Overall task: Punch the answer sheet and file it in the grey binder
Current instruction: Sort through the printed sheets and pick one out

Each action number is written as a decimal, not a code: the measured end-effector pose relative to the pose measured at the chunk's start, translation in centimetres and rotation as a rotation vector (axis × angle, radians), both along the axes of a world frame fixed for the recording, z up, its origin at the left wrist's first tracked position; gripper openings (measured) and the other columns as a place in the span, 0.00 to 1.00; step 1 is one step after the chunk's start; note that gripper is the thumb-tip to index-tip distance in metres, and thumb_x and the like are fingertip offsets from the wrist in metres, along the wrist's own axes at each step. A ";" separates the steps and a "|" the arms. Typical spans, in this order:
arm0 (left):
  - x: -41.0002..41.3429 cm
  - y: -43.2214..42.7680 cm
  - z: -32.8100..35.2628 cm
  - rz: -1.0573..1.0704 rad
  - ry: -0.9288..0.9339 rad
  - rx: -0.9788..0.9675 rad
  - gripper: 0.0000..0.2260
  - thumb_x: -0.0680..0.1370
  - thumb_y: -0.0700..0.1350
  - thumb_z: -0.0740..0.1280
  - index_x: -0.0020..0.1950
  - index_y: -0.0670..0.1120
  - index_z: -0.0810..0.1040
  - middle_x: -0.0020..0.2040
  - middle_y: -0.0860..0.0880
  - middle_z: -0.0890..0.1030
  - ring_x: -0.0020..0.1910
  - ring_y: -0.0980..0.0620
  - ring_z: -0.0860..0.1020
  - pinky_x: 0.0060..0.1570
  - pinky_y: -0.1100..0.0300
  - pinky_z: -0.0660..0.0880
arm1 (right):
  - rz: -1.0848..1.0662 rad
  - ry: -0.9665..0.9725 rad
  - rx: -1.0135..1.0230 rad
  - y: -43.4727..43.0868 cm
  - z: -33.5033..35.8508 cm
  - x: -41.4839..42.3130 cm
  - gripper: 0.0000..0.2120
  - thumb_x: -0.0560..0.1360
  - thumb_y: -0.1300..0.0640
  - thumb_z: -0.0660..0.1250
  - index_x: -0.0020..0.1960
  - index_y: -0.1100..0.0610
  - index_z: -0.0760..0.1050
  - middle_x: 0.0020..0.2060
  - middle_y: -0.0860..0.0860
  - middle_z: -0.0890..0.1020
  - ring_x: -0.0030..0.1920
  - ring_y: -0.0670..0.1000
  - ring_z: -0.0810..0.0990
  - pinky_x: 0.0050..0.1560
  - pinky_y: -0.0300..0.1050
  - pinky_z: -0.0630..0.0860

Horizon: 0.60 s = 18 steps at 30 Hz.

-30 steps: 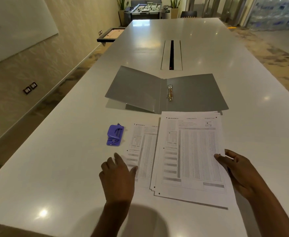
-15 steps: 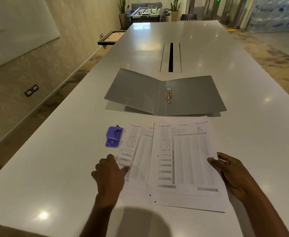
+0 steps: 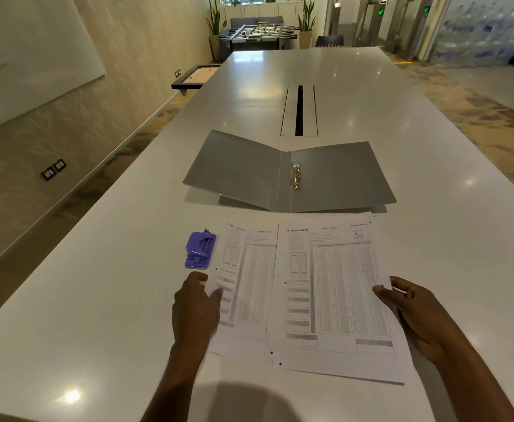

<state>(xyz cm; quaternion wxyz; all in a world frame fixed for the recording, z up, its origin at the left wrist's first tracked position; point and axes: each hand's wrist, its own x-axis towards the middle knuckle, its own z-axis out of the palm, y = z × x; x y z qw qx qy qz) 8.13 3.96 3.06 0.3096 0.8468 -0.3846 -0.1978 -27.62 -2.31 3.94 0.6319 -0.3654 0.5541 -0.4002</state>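
Left hand [image 3: 194,303] pinches the sheet [image 3: 249,284], right hand [image 3: 417,315] pinches the stack [image 3: 340,300]; a skewed sheet could enter the punch [image 3: 200,249] crooked.

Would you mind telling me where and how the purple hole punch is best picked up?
I would grip the purple hole punch across its two long sides, coming down from above with the left hand, which is nearest. It lies flat on the table with its long axis pointing away from the person. The answer sheets lie close on its right, so keep the fingers narrow there.
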 end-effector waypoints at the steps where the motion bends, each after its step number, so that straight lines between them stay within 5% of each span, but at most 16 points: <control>1: -0.1 0.1 0.3 -0.002 -0.007 -0.033 0.12 0.79 0.42 0.73 0.61 0.41 0.81 0.56 0.42 0.86 0.55 0.40 0.84 0.52 0.52 0.78 | -0.015 -0.005 -0.001 0.0 0.0 -0.3 0.08 0.79 0.66 0.68 0.52 0.55 0.81 0.46 0.54 0.90 0.45 0.52 0.89 0.38 0.40 0.84; 8: 1.9 0.3 5.8 0.098 0.173 -0.327 0.05 0.80 0.37 0.71 0.54 0.42 0.85 0.45 0.45 0.86 0.44 0.45 0.84 0.48 0.55 0.77 | -0.048 -0.020 -0.031 -0.1 0.4 -0.7 0.09 0.79 0.68 0.68 0.50 0.54 0.80 0.39 0.50 0.89 0.38 0.49 0.89 0.33 0.37 0.82; 11: 3.2 0.7 8.6 0.123 0.316 -0.425 0.04 0.80 0.39 0.71 0.52 0.45 0.84 0.41 0.46 0.86 0.34 0.52 0.83 0.41 0.58 0.76 | -0.038 0.028 -0.027 -0.3 0.2 0.2 0.10 0.79 0.67 0.69 0.59 0.63 0.81 0.48 0.57 0.89 0.46 0.56 0.89 0.43 0.44 0.86; 15: 4.4 0.5 9.2 0.169 0.468 -0.386 0.03 0.80 0.45 0.73 0.53 0.49 0.85 0.45 0.46 0.86 0.41 0.42 0.84 0.43 0.52 0.81 | -0.033 0.090 -0.045 -0.7 -0.1 0.9 0.11 0.78 0.64 0.71 0.61 0.62 0.81 0.54 0.58 0.88 0.52 0.58 0.88 0.59 0.57 0.82; 18: 4.7 0.5 8.5 0.205 0.518 -0.346 0.09 0.79 0.47 0.73 0.59 0.50 0.85 0.51 0.44 0.86 0.49 0.38 0.84 0.46 0.46 0.81 | -0.012 0.151 -0.063 -1.1 -0.6 1.5 0.09 0.78 0.64 0.71 0.58 0.60 0.83 0.51 0.55 0.89 0.52 0.59 0.88 0.61 0.63 0.80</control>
